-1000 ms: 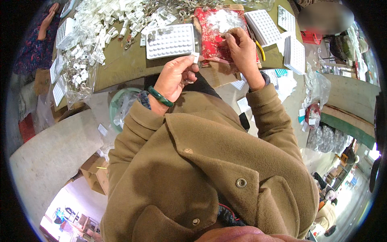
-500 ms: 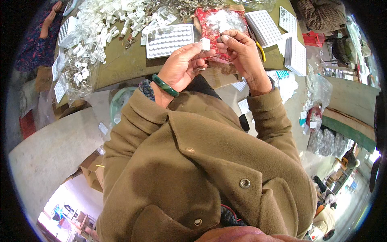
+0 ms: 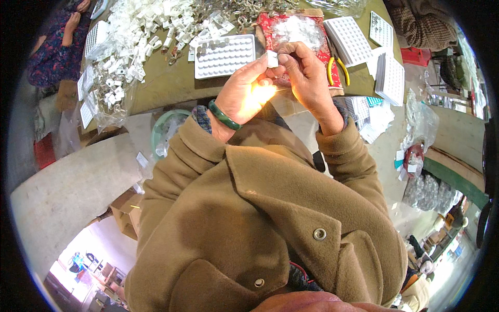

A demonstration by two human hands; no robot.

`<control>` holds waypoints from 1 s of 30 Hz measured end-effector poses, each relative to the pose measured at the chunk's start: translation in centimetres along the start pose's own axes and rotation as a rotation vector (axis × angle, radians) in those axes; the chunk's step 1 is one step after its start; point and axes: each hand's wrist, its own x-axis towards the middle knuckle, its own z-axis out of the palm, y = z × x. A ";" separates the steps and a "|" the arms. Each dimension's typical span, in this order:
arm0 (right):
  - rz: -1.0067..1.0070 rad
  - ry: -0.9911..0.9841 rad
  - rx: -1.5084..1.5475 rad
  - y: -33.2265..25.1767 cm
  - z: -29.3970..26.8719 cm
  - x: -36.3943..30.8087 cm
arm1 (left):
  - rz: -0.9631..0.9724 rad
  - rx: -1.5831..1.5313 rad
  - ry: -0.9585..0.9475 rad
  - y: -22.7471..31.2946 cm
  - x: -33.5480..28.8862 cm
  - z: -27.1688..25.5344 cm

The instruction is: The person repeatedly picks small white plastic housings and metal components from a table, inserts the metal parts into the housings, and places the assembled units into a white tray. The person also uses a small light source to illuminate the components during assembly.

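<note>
My left hand (image 3: pixel 240 92), with a green bangle at the wrist, pinches a small white square plastic case (image 3: pixel 272 58) between thumb and fingers. From the right, my right hand (image 3: pixel 307 78) closes its thumb and forefinger at the case's edge. Whatever lies between those right fingertips is hidden. A bright warm glow lights up my left palm below the case. Just left of my hands, a white dimpled tray (image 3: pixel 223 73) holds several dark discs along its back row. Behind them lies a red patterned pad (image 3: pixel 264 26) with small clear pieces heaped on it.
A big pile of white plastic cases (image 3: pixel 150 31) with metal clasps covers the back left. Yellow-handled pliers (image 3: pixel 347 73) lie by the pad's right side. Stacked white trays (image 3: pixel 348 41) stand farther right. Across the table at far left, a person's hand (image 3: pixel 73 22) is visible.
My right hand has moved left to the white case; the small dark disc it held is no longer visible. A glow has appeared on my left palm. The whole view has shifted slightly.
</note>
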 end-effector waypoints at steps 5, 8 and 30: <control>-0.005 -0.152 -0.179 -0.9 -1.3 0.4 | 0.043 0.304 0.101 0.4 0.1 -0.1; -0.079 -0.170 -0.363 -1.1 -1.4 0.7 | 0.042 0.343 0.129 0.6 0.3 0.0; -0.093 -0.436 -0.322 -4.0 2.3 4.4 | 0.140 0.566 0.149 5.3 -2.2 -2.3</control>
